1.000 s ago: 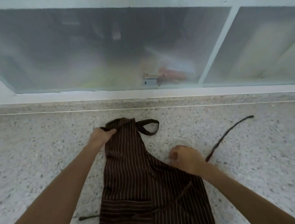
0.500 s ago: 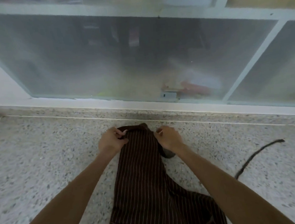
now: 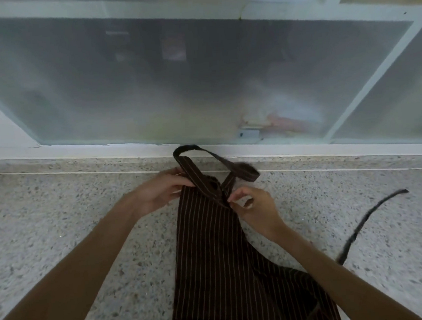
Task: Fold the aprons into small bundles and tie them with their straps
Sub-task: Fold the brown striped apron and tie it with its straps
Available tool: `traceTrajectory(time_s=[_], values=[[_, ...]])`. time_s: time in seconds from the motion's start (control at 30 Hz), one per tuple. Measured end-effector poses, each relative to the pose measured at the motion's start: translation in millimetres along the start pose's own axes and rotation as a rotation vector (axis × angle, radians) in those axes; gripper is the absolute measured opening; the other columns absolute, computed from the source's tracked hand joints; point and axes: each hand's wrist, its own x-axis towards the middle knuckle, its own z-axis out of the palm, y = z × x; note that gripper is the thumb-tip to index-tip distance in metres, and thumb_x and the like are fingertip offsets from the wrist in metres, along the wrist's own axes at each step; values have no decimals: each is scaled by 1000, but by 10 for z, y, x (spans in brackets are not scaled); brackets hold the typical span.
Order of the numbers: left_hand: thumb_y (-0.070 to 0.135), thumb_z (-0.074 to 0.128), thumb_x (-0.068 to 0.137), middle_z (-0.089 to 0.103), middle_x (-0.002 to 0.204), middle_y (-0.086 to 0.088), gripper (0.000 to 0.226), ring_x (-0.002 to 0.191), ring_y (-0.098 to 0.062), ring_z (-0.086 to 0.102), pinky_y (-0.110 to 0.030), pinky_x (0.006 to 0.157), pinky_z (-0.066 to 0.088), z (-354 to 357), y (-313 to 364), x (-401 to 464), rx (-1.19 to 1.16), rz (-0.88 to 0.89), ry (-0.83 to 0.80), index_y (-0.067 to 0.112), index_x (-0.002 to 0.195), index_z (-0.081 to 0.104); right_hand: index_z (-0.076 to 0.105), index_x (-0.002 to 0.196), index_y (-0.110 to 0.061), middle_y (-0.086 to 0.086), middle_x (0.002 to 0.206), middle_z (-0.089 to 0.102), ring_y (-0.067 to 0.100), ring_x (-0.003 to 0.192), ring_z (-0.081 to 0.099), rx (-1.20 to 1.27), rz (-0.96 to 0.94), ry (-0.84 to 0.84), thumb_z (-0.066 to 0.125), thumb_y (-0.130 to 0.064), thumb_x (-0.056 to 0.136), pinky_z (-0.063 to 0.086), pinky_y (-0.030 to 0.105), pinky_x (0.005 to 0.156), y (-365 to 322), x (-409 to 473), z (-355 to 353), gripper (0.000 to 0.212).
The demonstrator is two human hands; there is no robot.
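A dark brown striped apron (image 3: 212, 255) was laid lengthwise on the speckled bench (image 3: 59, 235), its top end held up by both hands. The left hand (image 3: 160, 191) gripped the bib's left corner, fingers curled round the cloth. The right hand (image 3: 255, 208) pinched the right corner. The neck loop (image 3: 215, 159) was raised above the bib. A waist strap (image 3: 361, 223) trailed away to the right.
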Motion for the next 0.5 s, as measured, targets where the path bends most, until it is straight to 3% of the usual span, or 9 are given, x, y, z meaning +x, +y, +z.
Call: traceTrajectory(time_s=[0.07, 0.13, 0.2, 0.27, 0.37, 0.43, 0.5], values=[[21, 73, 65, 69, 112, 2, 52, 107, -9, 63, -21, 89, 43, 12, 61, -31, 95, -4, -79, 16, 116, 61, 62, 73, -29, -13, 77, 66, 1, 75, 63, 55, 70, 45, 62, 7, 79, 47, 11, 65, -2, 33, -43, 37], [17, 76, 69, 70, 109, 1, 45, 107, -11, 63, -23, 95, 44, 35, 106, -25, 174, 32, -82, 17, 112, 62, 62, 81, -21, -10, 78, 64, 2, 73, 61, 116, 145, 220, 58, 7, 83, 46, 8, 67, -92, 161, -137, 28], [11, 75, 73, 70, 100, 0, 34, 102, -13, 63, -24, 97, 44, 72, 146, -24, 264, 99, -53, 18, 104, 65, 60, 93, -18, -8, 87, 63, 9, 80, 60, 60, 107, 277, 53, 3, 87, 47, 15, 70, -245, 350, -264, 23], [4, 71, 78, 71, 89, 6, 24, 93, -9, 65, -22, 90, 47, 133, 207, -44, 382, 160, -68, 19, 96, 68, 55, 112, -20, -3, 111, 60, 14, 97, 57, -101, 22, 49, 48, 5, 87, 47, 26, 81, -337, 571, -354, 36], [-5, 65, 81, 72, 87, 2, 25, 86, -6, 67, -18, 81, 50, 217, 295, -131, 567, 199, -167, 10, 99, 69, 25, 146, -22, 2, 150, 30, 19, 134, 31, -372, -39, -493, 58, -1, 87, 29, 32, 110, -384, 775, -305, 71], [-5, 64, 82, 72, 98, -7, 29, 93, -10, 67, -20, 85, 51, 243, 326, -202, 653, 186, -252, 7, 108, 67, 18, 149, -26, -5, 143, 33, 13, 124, 42, -407, -40, -701, 65, -6, 85, 34, 20, 103, -425, 792, -226, 82], [-4, 64, 82, 71, 100, -5, 30, 96, -9, 65, -20, 85, 51, 219, 362, -279, 678, 153, -291, 10, 108, 66, 49, 128, -29, -7, 114, 48, 10, 95, 53, -412, -8, -828, 66, -10, 85, 41, 20, 82, -506, 762, -223, 50]])
